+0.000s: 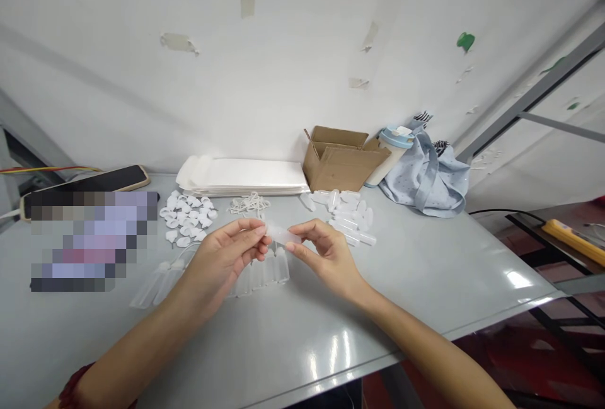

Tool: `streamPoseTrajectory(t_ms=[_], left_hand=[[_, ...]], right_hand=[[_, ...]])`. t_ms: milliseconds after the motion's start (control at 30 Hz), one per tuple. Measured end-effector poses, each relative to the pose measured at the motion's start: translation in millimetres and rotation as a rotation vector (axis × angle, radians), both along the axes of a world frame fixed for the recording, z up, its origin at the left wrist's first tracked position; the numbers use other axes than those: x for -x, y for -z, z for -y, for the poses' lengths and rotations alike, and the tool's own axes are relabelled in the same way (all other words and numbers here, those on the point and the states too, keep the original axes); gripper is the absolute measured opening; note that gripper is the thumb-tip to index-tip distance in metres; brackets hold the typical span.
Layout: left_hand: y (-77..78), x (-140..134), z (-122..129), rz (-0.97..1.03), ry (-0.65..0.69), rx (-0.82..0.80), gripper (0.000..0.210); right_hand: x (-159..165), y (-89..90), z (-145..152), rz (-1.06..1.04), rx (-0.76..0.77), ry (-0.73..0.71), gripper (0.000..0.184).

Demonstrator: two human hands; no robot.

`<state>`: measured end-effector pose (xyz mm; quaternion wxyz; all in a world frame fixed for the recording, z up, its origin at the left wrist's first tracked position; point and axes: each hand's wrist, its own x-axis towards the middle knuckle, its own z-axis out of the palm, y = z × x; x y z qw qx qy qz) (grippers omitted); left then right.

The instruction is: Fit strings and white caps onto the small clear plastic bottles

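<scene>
Near the lower middle of the frame, the left hand (224, 248) is closing its thumb and index finger at the left end of a translucent tube (283, 235), while the right hand (326, 251) is pinching the tube's right end between thumb and fingertips. Both grips are looking nearly closed. The tube is lying between the hands at the frame's centre, its long axis running across from one to the other and dipping slightly rightward; neither hand is nearer. Whether a small part is sitting in the left fingertips is too hard to tell.

Just below and behind the hands, a row of clear tubes (265, 270) is resting on the grey table (425, 270). Farther off, loose tubes (347, 223) are lying nearer the right hand, white caps (188, 231) nearer the left, with pale cords (248, 204) between. Beyond, an open cardboard box (347, 166) is standing right of centre.
</scene>
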<state>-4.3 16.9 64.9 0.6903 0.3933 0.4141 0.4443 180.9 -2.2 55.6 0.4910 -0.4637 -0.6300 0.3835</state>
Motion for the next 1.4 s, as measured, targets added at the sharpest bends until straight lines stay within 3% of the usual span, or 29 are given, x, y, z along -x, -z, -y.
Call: streamPoseTrajectory(t_ms=[300, 533, 667, 767, 967, 1033, 1133, 1233, 1400], left_hand=[[-5.5, -3, 10, -0.582, -0.172, -0.374, 0.020], [-3.5, -3, 7, -0.555, -0.104, -0.325, 0.021], [-4.2, -6, 10, -0.618, -0.049, -0.497, 0.025], [-2.1, -7, 13, -0.697, -0.046, -0.702, 0.023], [7.8, -7, 14, -0.887, -0.231, -1.089, 0.007], [9.0, -6, 14, -0.916, -0.259, -1.231, 0.017], [9.6, -5, 14, -0.944, -0.127, -1.418, 0.043], [12.7, -4, 13, -0.995, -0.028, -1.477, 0.059], [21.6, -6, 11, -0.987, -0.043, -1.467, 0.055]], right_hand=[[3, 3.2, 3, -0.017, -0.044, -0.002, 0.014], [5, 5.1, 7, 0.022, -0.098, 0.010, 0.017], [4, 9.0, 9, 0.144, -0.180, -0.088, 0.037], [4, 11.2, 9, 0.203, -0.230, -0.146, 0.037], [5, 0.0, 6, -0.183, 0.126, -0.234, 0.031], [3, -5.3, 5, -0.294, 0.217, -0.290, 0.030], [1, -8.8, 3, -0.394, 0.319, -0.371, 0.032], [1, -8.4, 2, -0.478, 0.378, -0.442, 0.035], [-4, -10.1, -2, -0.380, 0.364, -0.458, 0.032]])
